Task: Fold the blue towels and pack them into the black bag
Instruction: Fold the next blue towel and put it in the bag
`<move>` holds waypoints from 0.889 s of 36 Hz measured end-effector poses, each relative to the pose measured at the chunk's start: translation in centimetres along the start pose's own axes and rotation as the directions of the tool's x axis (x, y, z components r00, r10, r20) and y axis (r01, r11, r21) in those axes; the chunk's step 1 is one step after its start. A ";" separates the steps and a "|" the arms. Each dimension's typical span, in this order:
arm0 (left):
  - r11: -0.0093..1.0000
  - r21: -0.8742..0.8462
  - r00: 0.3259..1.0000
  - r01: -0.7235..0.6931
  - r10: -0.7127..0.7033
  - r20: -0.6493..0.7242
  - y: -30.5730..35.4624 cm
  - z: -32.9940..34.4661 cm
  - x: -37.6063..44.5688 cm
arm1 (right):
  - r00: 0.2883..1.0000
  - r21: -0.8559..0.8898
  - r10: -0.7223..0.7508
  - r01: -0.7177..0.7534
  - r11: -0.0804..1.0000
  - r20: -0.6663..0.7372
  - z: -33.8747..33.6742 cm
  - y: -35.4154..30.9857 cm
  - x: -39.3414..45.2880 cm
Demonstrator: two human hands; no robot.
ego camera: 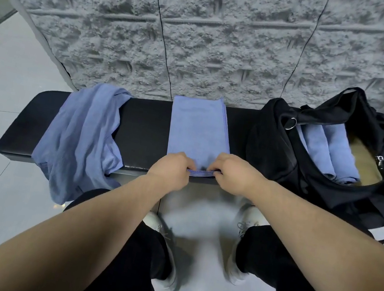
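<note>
A blue towel [199, 126], folded into a long narrow strip, lies across the middle of the black bench [143, 127]. My left hand [172, 167] pinches its near edge at the left corner, and my right hand [234, 174] pinches the same edge at the right corner. A loose heap of unfolded blue towels [81, 138] hangs over the bench's left part and its front edge. On the right end stands the open black bag [285, 155], with rolled blue towels [325, 151] lying side by side inside it.
A rough grey wall panel [203, 34] rises right behind the bench. Pale floor tiles [7, 81] spread to the left and in front. My legs in black trousers and white shoes [247, 219] stand below the bench edge. The bag's strap [345, 94] arches over its opening.
</note>
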State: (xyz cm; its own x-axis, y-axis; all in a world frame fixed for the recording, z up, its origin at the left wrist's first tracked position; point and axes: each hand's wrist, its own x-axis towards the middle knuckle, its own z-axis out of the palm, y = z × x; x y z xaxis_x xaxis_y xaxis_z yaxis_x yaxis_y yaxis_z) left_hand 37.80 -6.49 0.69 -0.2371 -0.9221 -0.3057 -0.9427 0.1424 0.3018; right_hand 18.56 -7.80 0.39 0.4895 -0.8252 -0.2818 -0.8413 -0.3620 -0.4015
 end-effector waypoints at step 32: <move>0.965 0.263 0.992 0.013 0.021 -0.126 0.1 0.6 1.0 | 0.986 -0.222 0.039 -0.075 0.972 -0.162 -0.1 -1.6 0.7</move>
State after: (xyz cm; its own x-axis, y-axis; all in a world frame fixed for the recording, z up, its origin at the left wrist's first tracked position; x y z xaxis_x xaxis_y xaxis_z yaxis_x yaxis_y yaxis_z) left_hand 37.34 -7.18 -0.12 -0.2252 -0.9569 -0.1833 -0.9743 0.2198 0.0491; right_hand 20.22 -7.85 0.95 0.4128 -0.8981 -0.1520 -0.9054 -0.3864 -0.1761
